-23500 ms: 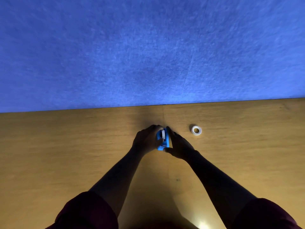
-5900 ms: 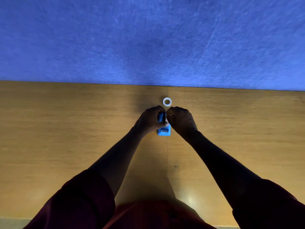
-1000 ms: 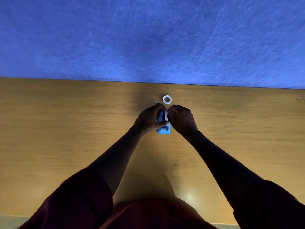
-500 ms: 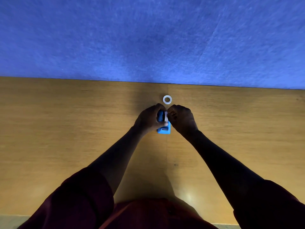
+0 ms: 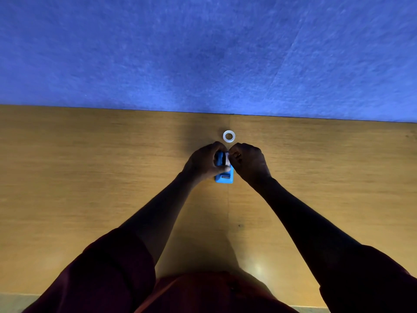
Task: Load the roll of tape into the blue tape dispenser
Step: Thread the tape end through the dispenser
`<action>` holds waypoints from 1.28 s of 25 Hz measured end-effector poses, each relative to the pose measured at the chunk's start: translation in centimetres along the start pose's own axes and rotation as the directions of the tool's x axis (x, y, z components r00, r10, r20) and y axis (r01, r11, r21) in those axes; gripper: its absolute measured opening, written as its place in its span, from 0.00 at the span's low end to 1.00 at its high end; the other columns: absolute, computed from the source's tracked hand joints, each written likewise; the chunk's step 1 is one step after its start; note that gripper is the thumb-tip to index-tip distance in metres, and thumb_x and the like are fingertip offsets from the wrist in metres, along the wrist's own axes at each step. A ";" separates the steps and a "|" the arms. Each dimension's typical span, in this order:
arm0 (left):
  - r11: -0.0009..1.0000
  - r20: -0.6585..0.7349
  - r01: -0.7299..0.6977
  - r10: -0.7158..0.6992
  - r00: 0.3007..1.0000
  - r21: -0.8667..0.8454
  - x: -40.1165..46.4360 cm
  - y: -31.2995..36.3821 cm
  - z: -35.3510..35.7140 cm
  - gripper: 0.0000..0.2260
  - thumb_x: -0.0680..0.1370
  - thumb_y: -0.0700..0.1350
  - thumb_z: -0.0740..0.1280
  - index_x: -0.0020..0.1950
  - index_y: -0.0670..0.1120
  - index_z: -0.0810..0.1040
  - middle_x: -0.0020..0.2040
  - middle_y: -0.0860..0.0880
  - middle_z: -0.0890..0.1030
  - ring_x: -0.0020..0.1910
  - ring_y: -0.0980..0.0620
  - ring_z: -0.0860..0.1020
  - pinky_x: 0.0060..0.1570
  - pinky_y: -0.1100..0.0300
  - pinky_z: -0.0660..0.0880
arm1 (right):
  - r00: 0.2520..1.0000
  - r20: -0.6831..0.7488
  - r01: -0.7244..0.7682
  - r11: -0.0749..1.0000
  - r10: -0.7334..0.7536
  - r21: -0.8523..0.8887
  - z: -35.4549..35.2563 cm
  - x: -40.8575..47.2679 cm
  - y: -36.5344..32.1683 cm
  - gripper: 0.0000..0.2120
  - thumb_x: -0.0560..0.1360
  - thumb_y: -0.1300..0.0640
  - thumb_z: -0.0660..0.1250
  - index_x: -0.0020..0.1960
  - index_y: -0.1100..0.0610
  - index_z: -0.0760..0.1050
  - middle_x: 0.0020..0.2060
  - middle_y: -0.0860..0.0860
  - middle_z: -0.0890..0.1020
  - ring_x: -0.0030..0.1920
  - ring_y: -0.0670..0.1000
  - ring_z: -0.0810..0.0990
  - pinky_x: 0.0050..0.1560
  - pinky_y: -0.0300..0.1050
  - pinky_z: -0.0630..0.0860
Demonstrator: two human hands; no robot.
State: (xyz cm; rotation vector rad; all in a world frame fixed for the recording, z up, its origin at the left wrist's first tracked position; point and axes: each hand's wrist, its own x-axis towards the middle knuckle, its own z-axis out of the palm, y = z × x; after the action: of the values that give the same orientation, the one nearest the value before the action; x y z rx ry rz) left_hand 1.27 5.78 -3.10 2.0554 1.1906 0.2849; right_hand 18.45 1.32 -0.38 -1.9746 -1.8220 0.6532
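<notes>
The blue tape dispenser [image 5: 224,178] stands on the wooden table [image 5: 90,177] at the middle, its cutter end toward me. My left hand [image 5: 204,162] wraps its left side and holds it. A white roll of tape [image 5: 227,159] sits in the dispenser's top, between my two hands. My right hand [image 5: 248,161] is closed, its fingertips pinching at that roll's right edge. A second white tape ring [image 5: 229,136] lies flat on the table just beyond my hands.
A blue felt wall panel [image 5: 203,53] rises right behind the table's far edge. My dark red sleeves and lap fill the bottom of the view. A seam runs down the table's middle.
Almost nothing differs over the last second: both hands stay on the dispenser and the roll. Far earlier, the loose ring lay to the right of my hands.
</notes>
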 end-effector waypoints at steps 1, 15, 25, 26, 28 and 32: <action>1.000 -0.005 -0.001 0.001 1.000 0.004 0.0 0.0 0.0 0.23 0.70 0.55 0.78 0.60 0.54 0.72 0.55 0.55 0.81 0.52 0.56 0.80 0.48 0.57 0.81 | 1.000 -0.003 0.004 1.000 -0.004 -0.006 0.0 0.0 0.0 0.07 0.78 0.56 0.66 0.43 0.59 0.78 0.36 0.51 0.80 0.34 0.48 0.75 0.34 0.41 0.68; 1.000 0.000 0.006 -0.006 1.000 0.018 0.3 -0.4 0.2 0.24 0.70 0.56 0.78 0.61 0.53 0.74 0.55 0.54 0.82 0.52 0.56 0.80 0.48 0.58 0.80 | 0.995 0.054 0.085 0.992 -0.080 -0.091 -0.6 0.3 -0.7 0.09 0.81 0.58 0.63 0.47 0.59 0.80 0.39 0.52 0.81 0.38 0.50 0.80 0.39 0.46 0.79; 1.000 -0.009 0.011 -0.011 1.000 0.018 0.6 -0.6 0.4 0.23 0.69 0.56 0.79 0.60 0.52 0.76 0.56 0.53 0.83 0.52 0.56 0.80 0.48 0.60 0.79 | 0.977 0.149 0.177 0.973 -0.155 -0.147 -0.9 0.9 -0.2 0.06 0.79 0.59 0.65 0.48 0.58 0.80 0.42 0.52 0.82 0.41 0.51 0.82 0.43 0.49 0.80; 1.000 -0.009 0.013 -0.013 1.000 0.020 0.6 -0.6 0.5 0.23 0.69 0.56 0.79 0.60 0.53 0.76 0.56 0.53 0.83 0.51 0.56 0.80 0.48 0.61 0.79 | 0.975 0.150 0.185 0.971 -0.163 -0.150 -0.9 0.9 -0.1 0.06 0.79 0.59 0.65 0.48 0.58 0.80 0.42 0.52 0.83 0.41 0.51 0.82 0.43 0.48 0.80; 1.000 -0.008 0.016 -0.016 1.000 0.022 0.6 -0.6 0.5 0.23 0.69 0.56 0.79 0.60 0.53 0.76 0.56 0.54 0.83 0.51 0.57 0.80 0.47 0.62 0.78 | 0.973 0.152 0.196 0.968 -0.173 -0.156 -1.0 1.0 0.0 0.05 0.79 0.59 0.65 0.48 0.58 0.80 0.42 0.52 0.83 0.41 0.51 0.82 0.43 0.48 0.80; 1.000 -0.010 0.014 -0.014 1.000 0.026 0.7 -0.8 0.6 0.24 0.69 0.57 0.79 0.60 0.54 0.75 0.55 0.54 0.83 0.50 0.59 0.79 0.44 0.68 0.73 | 0.969 0.156 0.214 0.964 -0.190 -0.156 -0.9 1.2 0.2 0.04 0.78 0.60 0.67 0.49 0.57 0.80 0.43 0.52 0.83 0.41 0.49 0.81 0.42 0.46 0.81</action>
State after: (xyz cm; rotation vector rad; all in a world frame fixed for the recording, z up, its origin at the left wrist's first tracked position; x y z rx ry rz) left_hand 1.45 6.25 -4.19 2.0697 1.2203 0.2747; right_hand 19.21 2.52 0.15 -1.8508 -2.1976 0.5999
